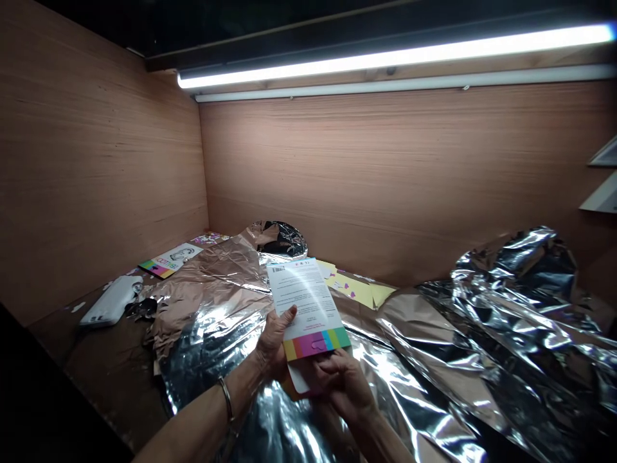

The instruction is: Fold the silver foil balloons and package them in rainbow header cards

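My left hand [274, 337] grips a flat cardboard packet [308, 302] by its left edge, thumb on top. The packet shows a white back with small print and a barcode, and a rainbow-striped end with a hanging slot nearest me. A white flap [301, 375] with a rounded corner sticks out below the striped end. At that end my right hand [340, 379] has its fingers curled in on the flap and the packet's edge; the fingertips are partly hidden. Crumpled silver foil sheeting [216, 341] lies under both hands.
Another rainbow-edged packet [173, 258] lies at the back left. In front of it is a white bottle-like object [112, 300]. Yellow paper [354, 287] with purple bits rests behind the held packet. More foil [515, 276] heaps up at right. Wooden walls [361, 173] enclose the surface.
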The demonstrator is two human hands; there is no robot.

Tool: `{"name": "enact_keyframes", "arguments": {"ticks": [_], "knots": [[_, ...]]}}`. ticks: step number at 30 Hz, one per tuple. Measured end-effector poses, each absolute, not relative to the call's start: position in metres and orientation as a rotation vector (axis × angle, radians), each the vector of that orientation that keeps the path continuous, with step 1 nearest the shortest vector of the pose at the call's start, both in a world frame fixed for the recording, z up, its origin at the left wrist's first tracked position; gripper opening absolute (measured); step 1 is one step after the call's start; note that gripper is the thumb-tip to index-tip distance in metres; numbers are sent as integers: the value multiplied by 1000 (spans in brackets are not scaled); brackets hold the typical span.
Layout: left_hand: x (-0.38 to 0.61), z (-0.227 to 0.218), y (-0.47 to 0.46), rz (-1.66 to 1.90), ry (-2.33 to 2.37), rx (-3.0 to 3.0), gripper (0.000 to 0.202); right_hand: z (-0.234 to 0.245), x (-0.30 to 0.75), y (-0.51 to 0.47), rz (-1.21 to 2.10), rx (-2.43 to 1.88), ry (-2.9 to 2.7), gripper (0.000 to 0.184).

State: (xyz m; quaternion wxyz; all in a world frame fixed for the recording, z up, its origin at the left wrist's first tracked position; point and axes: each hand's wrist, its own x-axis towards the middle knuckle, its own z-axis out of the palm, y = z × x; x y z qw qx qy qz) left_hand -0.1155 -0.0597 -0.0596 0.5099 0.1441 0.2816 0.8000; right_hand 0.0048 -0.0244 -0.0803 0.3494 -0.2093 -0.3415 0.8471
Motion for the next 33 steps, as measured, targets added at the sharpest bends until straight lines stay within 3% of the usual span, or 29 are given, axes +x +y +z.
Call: {"name": "enact_keyframes", "arguments": {"ticks": [5,15,18,20,25,30,33], "knots": [[-113,-61,-60,1927,623,282,32,-64,8,-30,2408,-512,-737,43],[-123,-63,-59,1845,639,283,30,-43,15,-39,2400,-595,-907,35],[-136,-58,-60,1694,699,264,30,-38,37,-48,2358,-786,-1145,43],[-136,-56,-61,1565,694,244,32,-37,55,-50,2093,-946,-1501,43],[-106,-56,-74,1331,730,318,30,-51,90,-47,762,-683,-2171,26],[-89,-55,-120,1370,920,398,31,-77,110,-80,296,-462,-2512,43],[-92,-48,-160,1566,1451,661,36,-86,117,-105,119,-372,-2616,49]]}}
